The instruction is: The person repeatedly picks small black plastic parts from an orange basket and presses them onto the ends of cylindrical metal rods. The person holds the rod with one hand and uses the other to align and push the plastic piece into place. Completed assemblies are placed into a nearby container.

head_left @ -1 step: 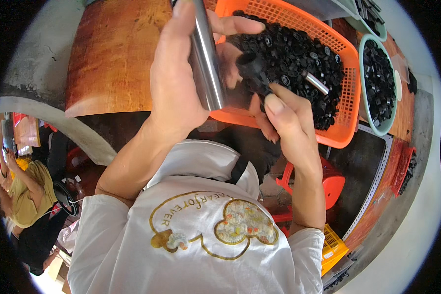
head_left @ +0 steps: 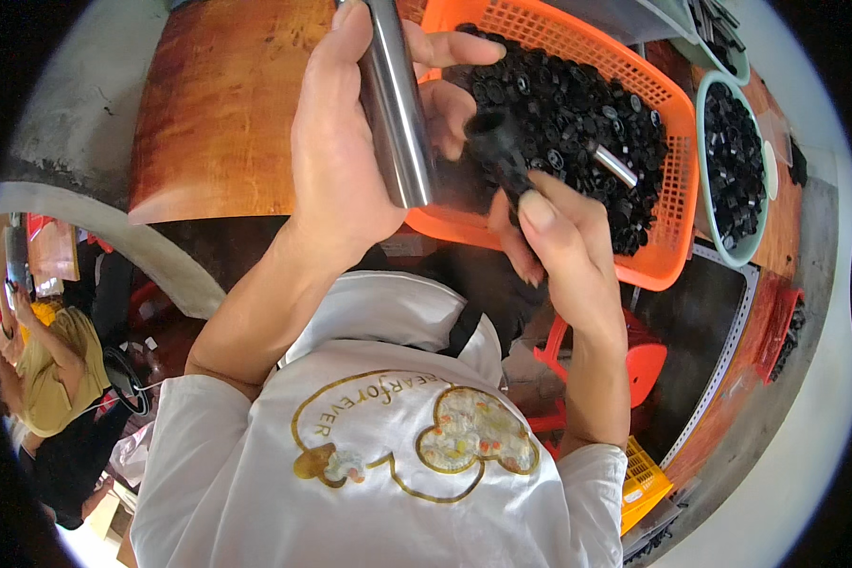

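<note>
- Left hand [head_left: 336, 151]: wrapped round a shiny metal tube [head_left: 395, 118]; tube lies along the palm, thumb up near its top, fingers loosely curled on the far side.
- Right hand [head_left: 570, 232]: thumb and fingers pinching the narrow end of a black cup-ended fitting [head_left: 498, 156]. Fitting is blurred, probably plastic; its cup end points toward the left hand, to the right of the tube with a gap between.
- White T-shirt [head_left: 369, 530] on the person, below the hands.
- Orange basket [head_left: 683, 199] just beyond the hands, full of small black caps [head_left: 577, 104]; a short metal tube [head_left: 616, 167] lies on top of them.
- Brown wooden table [head_left: 222, 104] left of the basket.
- Red chair [head_left: 646, 364] below the basket; yellow crate [head_left: 640, 478] near it.
- Pale green basin [head_left: 748, 254] right of the basket, holding black parts [head_left: 732, 156].
- Co-worker [head_left: 62, 369] in a tan top, far left.
</note>
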The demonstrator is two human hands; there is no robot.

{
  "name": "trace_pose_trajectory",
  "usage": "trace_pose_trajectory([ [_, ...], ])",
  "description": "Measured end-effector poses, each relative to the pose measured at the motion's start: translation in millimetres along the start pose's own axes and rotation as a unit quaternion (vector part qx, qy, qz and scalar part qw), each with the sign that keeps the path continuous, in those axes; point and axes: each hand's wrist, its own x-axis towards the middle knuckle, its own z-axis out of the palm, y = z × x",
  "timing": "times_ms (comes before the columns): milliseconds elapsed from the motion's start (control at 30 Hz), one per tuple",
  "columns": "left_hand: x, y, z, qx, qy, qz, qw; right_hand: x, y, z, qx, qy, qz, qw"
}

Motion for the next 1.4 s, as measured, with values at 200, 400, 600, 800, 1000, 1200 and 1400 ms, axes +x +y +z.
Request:
trace_pose_trajectory([
  [200, 12, 9, -13, -0.208, -0.002, -0.083, 0.975, -20, 5, 4, -0.041, -0.102, 0.031, 0.993],
  [400, 12, 12, -18, -0.249, -0.039, -0.065, 0.966, -17, 20, 13, -0.071, -0.095, 0.004, 0.993],
  [600, 10, 16, -15, -0.240, 0.020, -0.112, 0.964, -13, 15, 18, -0.065, -0.093, -0.045, 0.993],
  [800, 9, 2, -13, -0.129, 0.002, -0.043, 0.991, -11, 12, 23, -0.044, -0.073, -0.028, 0.996],
  [1000, 12, -4, -6, -0.105, -0.011, 0.040, 0.994, -7, 12, 28, 0.081, -0.058, -0.022, 0.995],
  [1200, 8, -4, 2, -0.134, 0.013, 0.024, 0.991, -10, 6, 28, 0.073, -0.047, 0.012, 0.996],
  [1400, -8, 10, 25, -0.119, 0.038, 0.031, 0.992, -11, 8, 34, 0.063, -0.031, 0.035, 0.997],
])
